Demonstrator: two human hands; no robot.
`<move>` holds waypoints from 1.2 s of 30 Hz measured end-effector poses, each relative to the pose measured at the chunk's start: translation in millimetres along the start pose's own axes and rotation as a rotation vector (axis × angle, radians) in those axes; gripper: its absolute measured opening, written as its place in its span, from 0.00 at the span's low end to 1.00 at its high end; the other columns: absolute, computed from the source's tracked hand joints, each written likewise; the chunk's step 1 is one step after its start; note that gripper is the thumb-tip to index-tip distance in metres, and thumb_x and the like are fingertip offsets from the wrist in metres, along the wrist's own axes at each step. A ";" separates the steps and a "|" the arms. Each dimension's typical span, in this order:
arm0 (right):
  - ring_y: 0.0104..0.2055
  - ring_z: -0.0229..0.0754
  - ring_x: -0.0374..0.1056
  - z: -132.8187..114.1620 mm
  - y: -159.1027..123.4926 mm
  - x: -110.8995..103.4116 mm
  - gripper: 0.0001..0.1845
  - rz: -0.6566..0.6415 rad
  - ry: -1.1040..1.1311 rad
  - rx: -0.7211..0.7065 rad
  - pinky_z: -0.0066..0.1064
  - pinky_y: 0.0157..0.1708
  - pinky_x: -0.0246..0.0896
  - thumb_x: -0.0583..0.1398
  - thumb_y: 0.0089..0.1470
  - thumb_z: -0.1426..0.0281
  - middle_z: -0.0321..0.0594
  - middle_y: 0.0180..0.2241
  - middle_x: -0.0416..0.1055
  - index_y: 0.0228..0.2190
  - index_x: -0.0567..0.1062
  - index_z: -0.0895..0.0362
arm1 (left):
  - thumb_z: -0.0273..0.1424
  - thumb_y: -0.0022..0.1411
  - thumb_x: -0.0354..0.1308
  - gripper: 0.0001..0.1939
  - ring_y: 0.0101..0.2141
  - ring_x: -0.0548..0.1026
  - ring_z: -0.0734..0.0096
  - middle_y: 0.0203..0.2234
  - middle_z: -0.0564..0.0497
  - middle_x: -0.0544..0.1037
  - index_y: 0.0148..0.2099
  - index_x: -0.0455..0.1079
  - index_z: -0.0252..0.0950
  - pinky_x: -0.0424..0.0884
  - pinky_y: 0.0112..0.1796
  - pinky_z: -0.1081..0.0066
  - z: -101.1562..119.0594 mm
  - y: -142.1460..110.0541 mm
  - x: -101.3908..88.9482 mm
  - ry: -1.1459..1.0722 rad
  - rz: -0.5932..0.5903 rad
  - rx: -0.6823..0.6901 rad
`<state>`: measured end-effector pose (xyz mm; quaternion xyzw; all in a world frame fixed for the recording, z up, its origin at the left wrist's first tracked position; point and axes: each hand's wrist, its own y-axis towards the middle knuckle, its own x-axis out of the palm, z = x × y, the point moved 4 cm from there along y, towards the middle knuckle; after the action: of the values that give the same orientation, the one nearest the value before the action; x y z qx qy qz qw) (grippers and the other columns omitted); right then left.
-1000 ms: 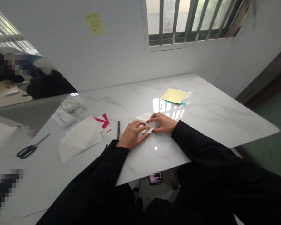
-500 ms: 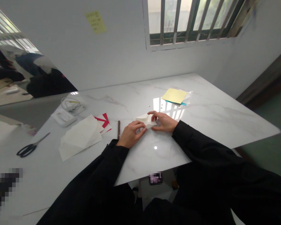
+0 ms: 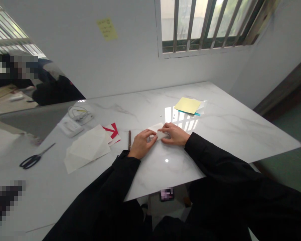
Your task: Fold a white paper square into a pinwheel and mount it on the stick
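Note:
A small folded piece of white paper (image 3: 157, 131) lies on the marble tabletop (image 3: 223, 134) between my hands. My left hand (image 3: 141, 144) holds its left end, with the fingers curled over the fold. My right hand (image 3: 174, 134) comes in from the right and pinches the other end, fingertips on the paper. The middle of the paper is partly hidden by my fingers. Both black sleeves run back toward me.
To the left of my hands lie a thin brown stick (image 3: 129, 140), red-and-white paper (image 3: 111, 132), large creased white sheets (image 3: 86, 149) and black-handled scissors (image 3: 31, 161). A white cable (image 3: 80, 114) and white device (image 3: 70, 128) sit beyond them. Yellow and teal paper (image 3: 187, 105) lies farther back.
My right hand has dropped from above the paper onto it, and my hands have drawn closer together. The paper now looks flatter and more covered by my fingers.

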<state>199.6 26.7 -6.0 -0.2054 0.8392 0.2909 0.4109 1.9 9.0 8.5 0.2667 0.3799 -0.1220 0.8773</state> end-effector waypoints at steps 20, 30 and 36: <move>0.33 0.35 0.68 9.3 0.5 -3.5 0.13 0.099 0.256 0.177 0.30 0.40 0.64 0.65 0.59 0.76 0.40 0.38 0.79 0.46 0.84 0.57 | 0.27 0.67 0.60 0.10 0.42 0.79 0.66 0.49 0.48 0.74 0.50 0.75 0.41 0.77 0.48 0.61 3.5 1.3 2.3 0.060 -0.011 -0.029; 0.34 0.35 0.68 9.2 0.7 -3.1 0.14 0.107 0.236 0.153 0.30 0.41 0.63 0.65 0.58 0.78 0.39 0.37 0.77 0.46 0.83 0.57 | 0.27 0.67 0.61 0.20 0.55 0.75 0.56 0.58 0.45 0.74 0.60 0.72 0.42 0.73 0.59 0.52 6.0 1.3 -1.5 0.196 0.023 0.040; 0.34 0.35 0.68 8.8 0.9 -2.7 0.14 0.101 0.237 0.153 0.30 0.41 0.63 0.65 0.58 0.77 0.39 0.38 0.77 0.45 0.84 0.57 | 0.25 0.66 0.60 0.24 0.59 0.72 0.55 0.55 0.46 0.79 0.63 0.68 0.42 0.70 0.62 0.52 3.3 1.9 -0.3 0.156 0.004 0.016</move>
<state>205.7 33.5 -7.9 -0.1639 0.9108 0.2204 0.3082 4.5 8.8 11.4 0.2833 0.4457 -0.1022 0.8430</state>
